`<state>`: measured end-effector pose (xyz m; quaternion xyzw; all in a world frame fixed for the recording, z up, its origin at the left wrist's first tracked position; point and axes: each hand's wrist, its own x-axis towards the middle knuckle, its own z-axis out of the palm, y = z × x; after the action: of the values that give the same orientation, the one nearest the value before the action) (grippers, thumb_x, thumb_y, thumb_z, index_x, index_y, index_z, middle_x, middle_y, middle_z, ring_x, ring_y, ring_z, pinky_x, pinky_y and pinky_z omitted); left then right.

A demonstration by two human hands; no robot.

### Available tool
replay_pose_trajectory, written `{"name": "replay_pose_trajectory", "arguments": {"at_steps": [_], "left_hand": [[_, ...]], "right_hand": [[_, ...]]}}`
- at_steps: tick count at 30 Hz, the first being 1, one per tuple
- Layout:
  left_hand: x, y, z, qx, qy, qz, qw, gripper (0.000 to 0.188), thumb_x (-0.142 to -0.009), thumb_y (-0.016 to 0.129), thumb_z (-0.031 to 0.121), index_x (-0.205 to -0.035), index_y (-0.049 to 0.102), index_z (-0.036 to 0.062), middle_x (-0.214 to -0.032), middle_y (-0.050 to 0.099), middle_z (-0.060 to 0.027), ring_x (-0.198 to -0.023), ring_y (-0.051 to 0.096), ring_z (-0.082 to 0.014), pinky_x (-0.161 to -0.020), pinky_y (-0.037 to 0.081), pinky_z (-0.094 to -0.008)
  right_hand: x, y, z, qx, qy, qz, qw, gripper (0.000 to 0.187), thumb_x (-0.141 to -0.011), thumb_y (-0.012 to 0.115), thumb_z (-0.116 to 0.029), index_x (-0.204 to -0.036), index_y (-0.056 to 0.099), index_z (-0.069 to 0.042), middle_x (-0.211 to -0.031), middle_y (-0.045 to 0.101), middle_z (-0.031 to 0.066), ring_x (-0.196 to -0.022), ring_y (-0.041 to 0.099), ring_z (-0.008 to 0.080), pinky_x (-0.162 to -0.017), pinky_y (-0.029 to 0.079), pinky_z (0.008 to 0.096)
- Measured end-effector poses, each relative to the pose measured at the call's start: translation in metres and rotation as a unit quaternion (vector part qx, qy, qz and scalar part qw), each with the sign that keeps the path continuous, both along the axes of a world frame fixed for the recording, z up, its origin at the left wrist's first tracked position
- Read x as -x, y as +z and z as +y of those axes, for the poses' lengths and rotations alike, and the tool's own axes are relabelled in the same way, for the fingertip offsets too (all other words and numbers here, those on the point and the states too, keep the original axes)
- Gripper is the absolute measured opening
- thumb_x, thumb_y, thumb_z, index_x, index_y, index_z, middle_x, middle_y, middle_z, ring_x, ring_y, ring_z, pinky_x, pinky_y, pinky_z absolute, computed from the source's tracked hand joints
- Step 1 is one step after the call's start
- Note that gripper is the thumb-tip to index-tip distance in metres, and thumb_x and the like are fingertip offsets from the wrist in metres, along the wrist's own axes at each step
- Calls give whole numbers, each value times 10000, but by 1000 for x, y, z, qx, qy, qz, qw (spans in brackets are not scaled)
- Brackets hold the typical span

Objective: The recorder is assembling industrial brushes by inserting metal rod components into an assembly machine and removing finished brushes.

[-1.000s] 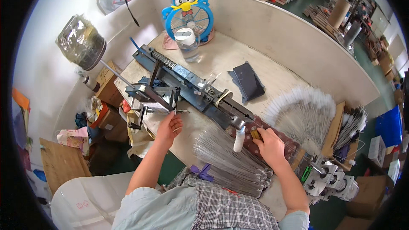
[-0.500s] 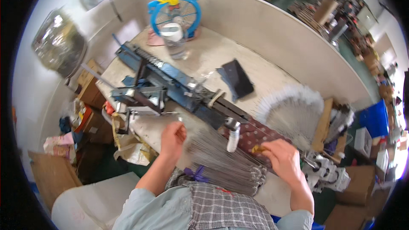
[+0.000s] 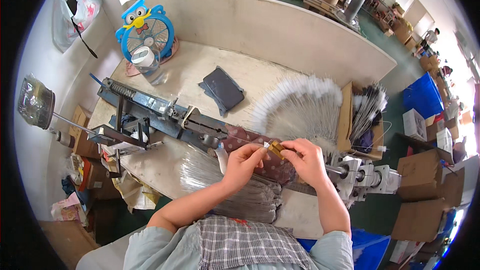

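Note:
In front of my body, my two hands almost meet over a brown dotted cloth (image 3: 237,138). My right hand (image 3: 307,162) pinches a small brass-coloured block (image 3: 275,149) between thumb and fingers. Beside the block, my left hand (image 3: 242,165) is closed in a pinch, with a small white bit showing at its fingertips; what it holds is too small to name. A bundle of thin grey wires (image 3: 230,195) lies below my hands. Just behind my left hand a white handle-like part (image 3: 221,157) sticks up by the long blue metal bench machine (image 3: 155,107).
White-tipped wires (image 3: 300,102) fan out at the back right, beside a cardboard box (image 3: 346,120) of dark bristly wires. A metal clamp-like mechanism (image 3: 357,175) stands right. A phone (image 3: 223,90), lidded jar (image 3: 145,60) and blue fan (image 3: 146,32) sit at the back.
My left hand has moved right, up to the brass-coloured block. My right hand has brought the block in toward it. The whole view has turned rightward.

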<state>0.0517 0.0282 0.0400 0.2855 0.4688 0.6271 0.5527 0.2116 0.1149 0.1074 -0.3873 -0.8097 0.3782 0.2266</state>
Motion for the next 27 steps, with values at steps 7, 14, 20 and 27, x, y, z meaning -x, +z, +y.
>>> {"name": "replay_pose_trajectory", "arguments": {"at_steps": [7,14,20,27], "left_hand": [[-10,-7,9,-12,-4,-24,1000,157,-915,571,152,-959,620,9,-795,619,-21,-646,524,-55,-595,424,-192],[14,2,-14,34,128,-80,988,156,-922,564,182,-970,589,36,-833,612,-22,-659,532,-68,-611,432,-206],[14,13,-13,66,116,-133,982,132,-932,543,191,-935,577,63,-812,607,-23,-630,542,-81,-594,437,-219],[23,3,-18,39,93,-106,989,210,-951,511,240,-926,568,39,-784,611,-47,-620,546,-92,-570,437,-214]], "right_hand": [[-13,-10,8,49,72,75,993,189,-757,690,-101,-936,670,-43,-778,626,76,-723,582,245,-660,466,323],[9,-1,3,-250,61,3,966,160,-735,693,-136,-882,666,-79,-763,613,42,-748,567,242,-684,445,357],[71,-11,6,-323,28,-40,945,107,-757,656,-166,-834,656,-93,-725,593,53,-733,558,250,-671,433,364],[72,1,0,-98,65,-50,992,174,-799,629,-222,-862,686,-70,-775,645,87,-770,606,275,-665,479,362]]}}
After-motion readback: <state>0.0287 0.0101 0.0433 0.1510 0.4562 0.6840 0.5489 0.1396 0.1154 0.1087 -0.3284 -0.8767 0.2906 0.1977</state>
